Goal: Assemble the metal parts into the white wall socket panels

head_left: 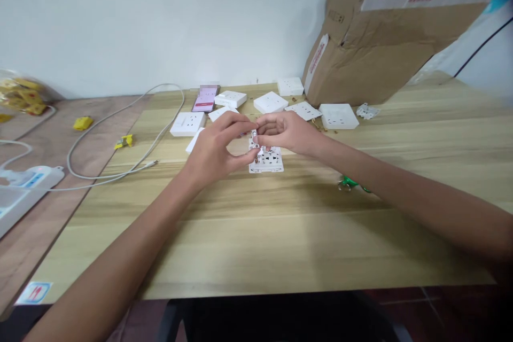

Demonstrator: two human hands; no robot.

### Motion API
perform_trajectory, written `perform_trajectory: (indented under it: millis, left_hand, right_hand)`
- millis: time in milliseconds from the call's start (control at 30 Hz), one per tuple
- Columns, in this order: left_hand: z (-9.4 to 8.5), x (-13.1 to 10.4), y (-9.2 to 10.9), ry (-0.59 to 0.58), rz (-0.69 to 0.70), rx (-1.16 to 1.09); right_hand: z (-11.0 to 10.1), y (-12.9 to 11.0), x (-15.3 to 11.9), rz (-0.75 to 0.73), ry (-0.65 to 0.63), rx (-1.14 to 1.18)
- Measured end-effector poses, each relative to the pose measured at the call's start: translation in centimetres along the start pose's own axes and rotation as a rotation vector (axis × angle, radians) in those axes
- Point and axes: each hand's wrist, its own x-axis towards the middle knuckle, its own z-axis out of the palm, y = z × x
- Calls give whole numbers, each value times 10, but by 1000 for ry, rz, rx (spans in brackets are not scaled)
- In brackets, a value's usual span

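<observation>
White plastic part (254, 135), quantity 1, sits pinched between my left hand (218, 144) and right hand (290, 131), fingers nearly closed, over 1 socket frame (267, 164) on the table (248, 246); 1 phone (206, 99) lies beyond.

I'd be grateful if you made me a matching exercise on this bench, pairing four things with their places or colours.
1. phone
2. cardboard box
3. power strip
4. small white part

a. at the fingertips of the left hand and right hand
b. plain brown with red-printed tape
c. at the left edge of the view
d. pinkish screen

Pairs: 1-d; 2-b; 3-c; 4-a
</observation>
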Motion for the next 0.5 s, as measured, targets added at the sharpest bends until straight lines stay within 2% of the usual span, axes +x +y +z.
perform_trajectory:
  millis: [300, 400, 500]
  left_hand:
    - [-11, 4, 5, -68, -36, 0]
    - [-12, 3, 1, -120, -105, -52]
    - [-7, -1, -5, -197, -198, -104]
  right_hand:
    - [-1, -7, -2, -3, 10, -133]
    - [-5, -8, -2, -36, 19, -182]
    - [-13, -3, 1, -116, 106, -277]
